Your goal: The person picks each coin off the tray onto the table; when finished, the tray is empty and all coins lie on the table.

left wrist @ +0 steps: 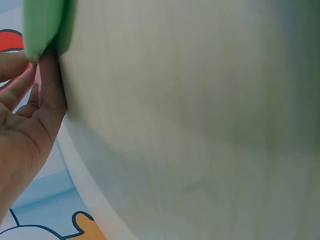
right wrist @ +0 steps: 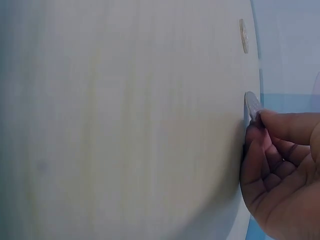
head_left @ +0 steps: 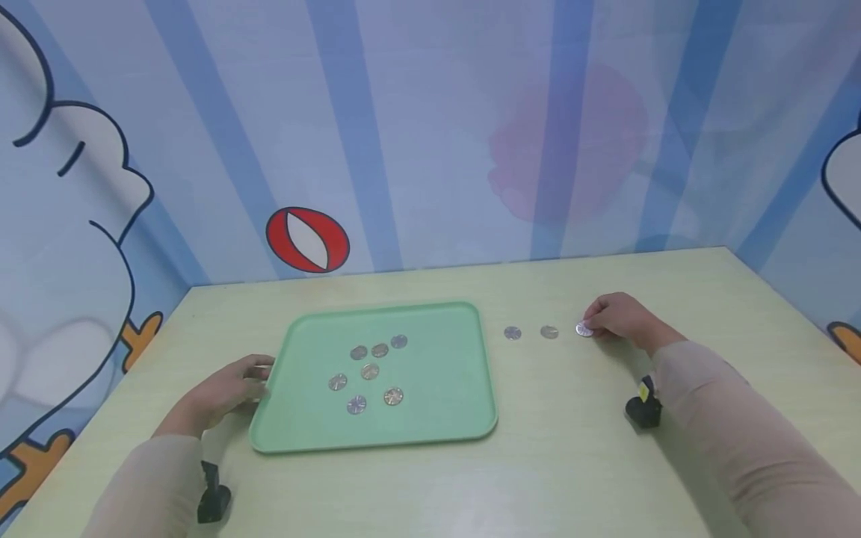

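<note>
Several silver coins (head_left: 370, 371) lie scattered in a light green tray (head_left: 444, 407). At the tray's left rim my left hand (head_left: 229, 385) holds the edge; in the left wrist view its fingers (left wrist: 49, 82) meet the green rim (left wrist: 42, 25) from both sides. To the right of the tray, two coins lie on the table in a row, one coin (head_left: 513, 333) nearer the tray and another coin (head_left: 549, 332) beyond it. My right hand (head_left: 622, 317) pinches a third coin (head_left: 583, 329) at the row's right end. That coin (right wrist: 252, 104) appears tilted in the right wrist view.
The pale wooden table (head_left: 538, 471) meets a blue striped cartoon backdrop (head_left: 444, 149) along its far edge. Black wrist devices sit on both arms, one at the left wrist (head_left: 214, 497) and one at the right wrist (head_left: 643, 407).
</note>
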{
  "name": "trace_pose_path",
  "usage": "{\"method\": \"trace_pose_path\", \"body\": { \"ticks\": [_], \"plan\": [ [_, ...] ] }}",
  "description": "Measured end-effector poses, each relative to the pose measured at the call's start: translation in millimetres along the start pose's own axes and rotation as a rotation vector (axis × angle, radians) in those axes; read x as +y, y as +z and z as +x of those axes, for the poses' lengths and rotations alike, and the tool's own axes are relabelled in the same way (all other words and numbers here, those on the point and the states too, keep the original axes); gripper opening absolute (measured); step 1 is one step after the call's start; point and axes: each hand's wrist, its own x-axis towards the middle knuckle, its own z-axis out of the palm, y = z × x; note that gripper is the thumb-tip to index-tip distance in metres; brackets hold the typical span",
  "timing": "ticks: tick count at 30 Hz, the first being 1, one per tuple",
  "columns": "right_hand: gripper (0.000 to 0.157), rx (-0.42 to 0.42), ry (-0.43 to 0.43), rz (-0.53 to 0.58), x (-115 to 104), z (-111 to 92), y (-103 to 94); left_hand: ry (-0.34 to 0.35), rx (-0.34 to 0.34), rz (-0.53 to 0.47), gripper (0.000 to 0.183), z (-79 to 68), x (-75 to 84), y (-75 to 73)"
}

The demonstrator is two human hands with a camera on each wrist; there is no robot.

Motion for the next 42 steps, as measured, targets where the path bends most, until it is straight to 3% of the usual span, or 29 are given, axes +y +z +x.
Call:
{"method": "trace_pose_path", "body": {
  "ticks": [10, 18, 28, 34, 42],
  "plan": [
    [0.014, 0.02, -0.022, -0.09, -2.0, 2.7, 0.8, 0.003, 0.001, 0.005, 0.058, -0.7, -0.7, 0.2],
    [0.017, 0.032, -0.035, -0.101, 0.1, -0.3, -2.1, 0.001, 0.004, 0.014, 0.059, 0.6, -1.7, 0.3],
    [0.022, 0.009, 0.005, -0.054, -3.7, -4.1, -3.4, 0.002, 0.007, 0.019, 0.057, 1.8, -3.6, -0.3],
    [0.027, 0.017, -0.031, -0.026, -12.0, -11.9, -4.5, 0.019, -0.005, 0.016, 0.057, 0.3, -3.4, 0.3],
    [0.031, -0.018, -0.072, 0.131, -29.7, -21.3, 7.2, 0.029, -0.007, 0.005, 0.057, 0.8, -4.6, -1.9]
  ]
}}
